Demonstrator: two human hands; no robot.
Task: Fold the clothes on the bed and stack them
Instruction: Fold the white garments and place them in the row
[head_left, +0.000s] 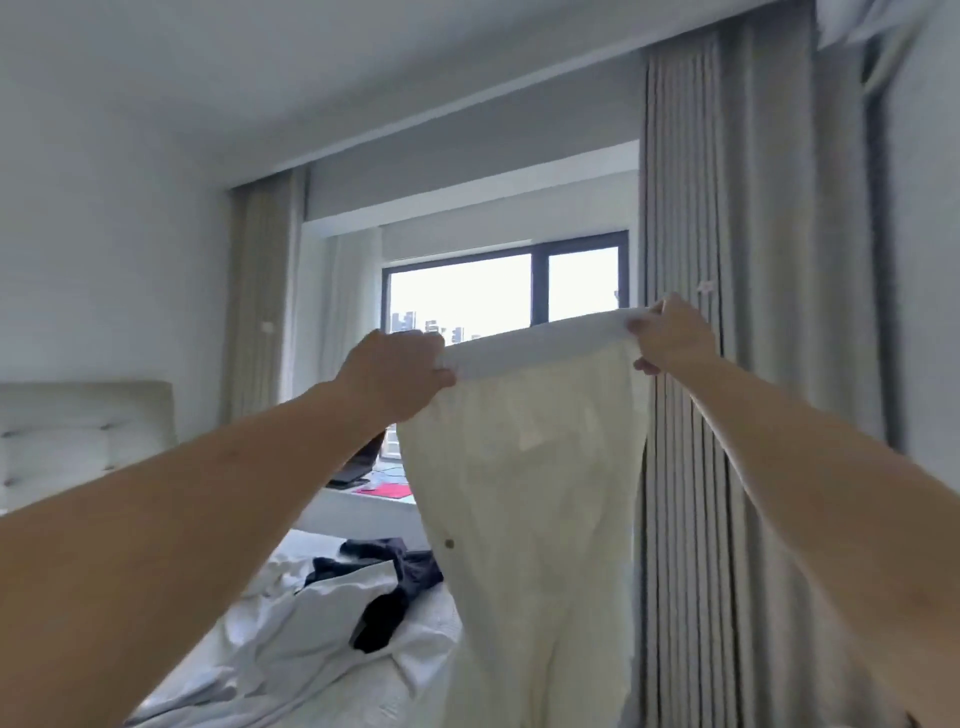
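Note:
I hold a cream-white garment (530, 493) up in the air by its banded top edge, and it hangs down past the frame's bottom. My left hand (400, 371) grips the left end of that edge. My right hand (670, 335) pinches the right end, a little higher. A small brown button shows on the cloth's left side. Below on the bed (415, 670) lie a crumpled white garment (311, 618) and a dark navy garment (395, 571), partly hidden by the hanging cloth.
A padded white headboard (78, 431) stands at the left. Behind the bed, a window (498, 291) sits above a ledge with a laptop (358, 462) and a red item (384, 489). Grey curtains (727, 312) hang at the right.

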